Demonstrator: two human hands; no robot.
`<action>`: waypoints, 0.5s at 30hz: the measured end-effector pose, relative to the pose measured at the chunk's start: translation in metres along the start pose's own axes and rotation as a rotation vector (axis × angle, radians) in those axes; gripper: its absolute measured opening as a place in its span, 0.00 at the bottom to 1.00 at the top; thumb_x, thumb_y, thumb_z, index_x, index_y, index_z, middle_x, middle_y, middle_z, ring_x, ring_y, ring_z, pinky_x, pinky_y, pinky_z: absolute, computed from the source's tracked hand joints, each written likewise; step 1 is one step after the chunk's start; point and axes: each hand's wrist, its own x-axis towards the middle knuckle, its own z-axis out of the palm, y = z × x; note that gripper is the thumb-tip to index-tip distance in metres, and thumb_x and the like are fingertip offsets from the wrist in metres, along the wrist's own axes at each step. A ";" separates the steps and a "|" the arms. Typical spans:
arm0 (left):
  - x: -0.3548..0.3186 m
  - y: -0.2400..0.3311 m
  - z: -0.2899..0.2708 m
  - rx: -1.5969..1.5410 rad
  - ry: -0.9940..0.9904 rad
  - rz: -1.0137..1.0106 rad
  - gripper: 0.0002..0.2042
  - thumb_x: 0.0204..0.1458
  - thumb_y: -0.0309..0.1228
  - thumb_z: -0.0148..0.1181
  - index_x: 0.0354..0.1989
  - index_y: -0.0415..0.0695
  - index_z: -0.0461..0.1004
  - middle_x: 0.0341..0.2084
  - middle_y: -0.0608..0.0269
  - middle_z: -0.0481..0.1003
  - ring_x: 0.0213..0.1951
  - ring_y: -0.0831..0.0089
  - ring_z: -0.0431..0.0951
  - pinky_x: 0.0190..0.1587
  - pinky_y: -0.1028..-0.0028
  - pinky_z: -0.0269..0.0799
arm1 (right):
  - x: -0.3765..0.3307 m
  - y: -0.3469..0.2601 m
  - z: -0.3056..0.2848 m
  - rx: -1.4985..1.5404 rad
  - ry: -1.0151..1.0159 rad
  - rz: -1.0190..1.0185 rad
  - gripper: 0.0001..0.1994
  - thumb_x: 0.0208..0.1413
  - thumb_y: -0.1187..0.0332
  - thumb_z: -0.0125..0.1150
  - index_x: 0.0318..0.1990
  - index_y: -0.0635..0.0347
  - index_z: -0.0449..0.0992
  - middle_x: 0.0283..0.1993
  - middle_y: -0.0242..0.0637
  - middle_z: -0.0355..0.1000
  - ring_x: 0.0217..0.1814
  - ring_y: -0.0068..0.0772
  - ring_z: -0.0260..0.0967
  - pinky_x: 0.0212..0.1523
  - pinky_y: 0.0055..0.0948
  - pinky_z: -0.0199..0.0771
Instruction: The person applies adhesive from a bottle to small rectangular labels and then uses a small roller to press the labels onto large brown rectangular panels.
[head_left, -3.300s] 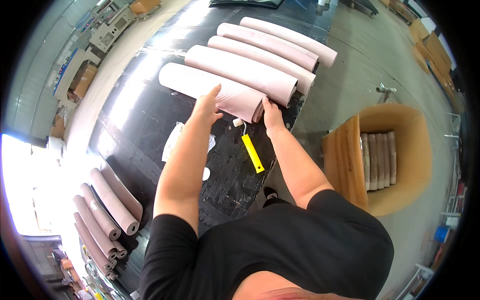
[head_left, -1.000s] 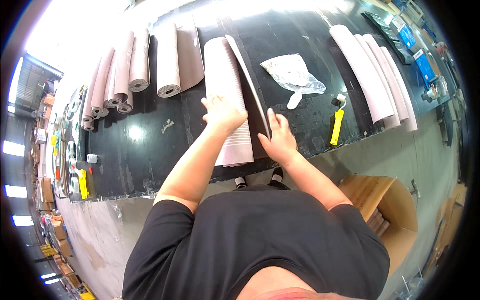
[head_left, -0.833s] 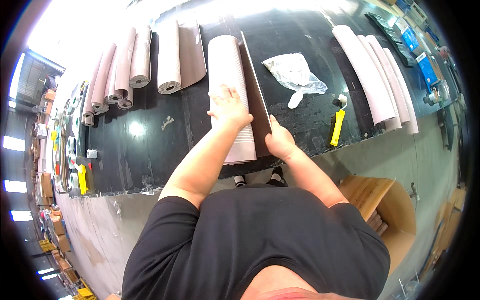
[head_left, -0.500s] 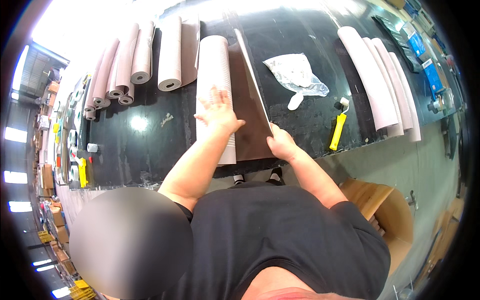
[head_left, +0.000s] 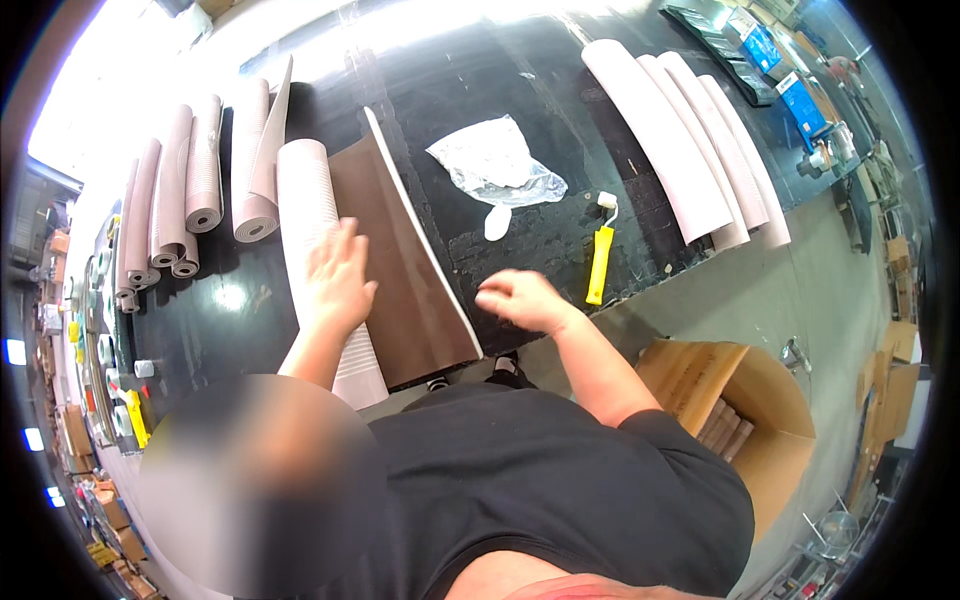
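Observation:
A pale pink ribbed roll of sheet material (head_left: 303, 185) lies lengthwise in front of me. From its right side a dark brown flap (head_left: 405, 285) with a white edge spreads over the black table (head_left: 250, 345). My left hand (head_left: 340, 275) rests on the roll, fingers spread, holding nothing. Just right of the flap's edge my right hand (head_left: 525, 300) hovers over the table, loosely bent, with nothing seen in it. To its right lies a small roller with a yellow handle (head_left: 600, 262). Beyond it sits a clear plastic bag with white contents (head_left: 492, 160), a white piece at its lower end.
Several rolled pink sheets (head_left: 205, 190) lie at the left, and more pink rolls (head_left: 665, 145) at the right. Blue boxes (head_left: 800, 108) stand at the far right. Below the table edge is an open cardboard box (head_left: 770, 440) with rolls inside.
My right hand has let go of the flap's edge and moved off to its right. The flap now lies flatter on the table. My left hand stays on the roll; the view has shifted.

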 end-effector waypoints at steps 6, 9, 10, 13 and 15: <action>0.097 0.036 0.053 -0.343 -0.060 0.693 0.24 0.46 0.25 0.62 0.56 0.42 0.70 0.61 0.58 0.66 0.66 0.57 0.59 0.65 0.62 0.60 | 0.067 -0.002 -0.079 -0.321 0.703 -0.649 0.07 0.51 0.70 0.59 0.34 0.64 0.80 0.38 0.46 0.77 0.42 0.48 0.74 0.45 0.41 0.73; 0.111 0.053 0.058 -0.384 -0.140 0.715 0.23 0.46 0.25 0.62 0.55 0.42 0.72 0.60 0.60 0.67 0.65 0.59 0.61 0.65 0.64 0.61 | 0.109 0.013 -0.101 -0.597 0.469 -0.230 0.09 0.53 0.68 0.56 0.35 0.62 0.81 0.39 0.47 0.77 0.45 0.49 0.75 0.45 0.42 0.73; 0.111 0.055 0.058 -0.398 -0.160 0.689 0.23 0.46 0.25 0.62 0.54 0.42 0.73 0.59 0.61 0.67 0.64 0.59 0.61 0.65 0.65 0.61 | 0.121 0.012 -0.100 -0.660 0.490 -0.099 0.10 0.54 0.67 0.55 0.36 0.59 0.81 0.41 0.47 0.77 0.46 0.48 0.75 0.44 0.43 0.74; 0.109 0.056 0.066 -0.416 -0.090 0.690 0.22 0.45 0.26 0.62 0.52 0.42 0.74 0.57 0.61 0.69 0.63 0.60 0.63 0.64 0.65 0.62 | 0.136 0.013 -0.097 -0.727 0.566 -0.049 0.11 0.55 0.64 0.54 0.39 0.54 0.81 0.43 0.44 0.77 0.46 0.47 0.75 0.45 0.43 0.75; 0.107 0.052 0.068 -0.393 -0.107 0.681 0.22 0.45 0.27 0.62 0.52 0.42 0.74 0.58 0.62 0.68 0.63 0.61 0.62 0.64 0.66 0.62 | 0.137 0.009 -0.088 -0.726 0.612 -0.132 0.11 0.56 0.63 0.55 0.41 0.51 0.81 0.44 0.42 0.76 0.47 0.46 0.75 0.45 0.43 0.75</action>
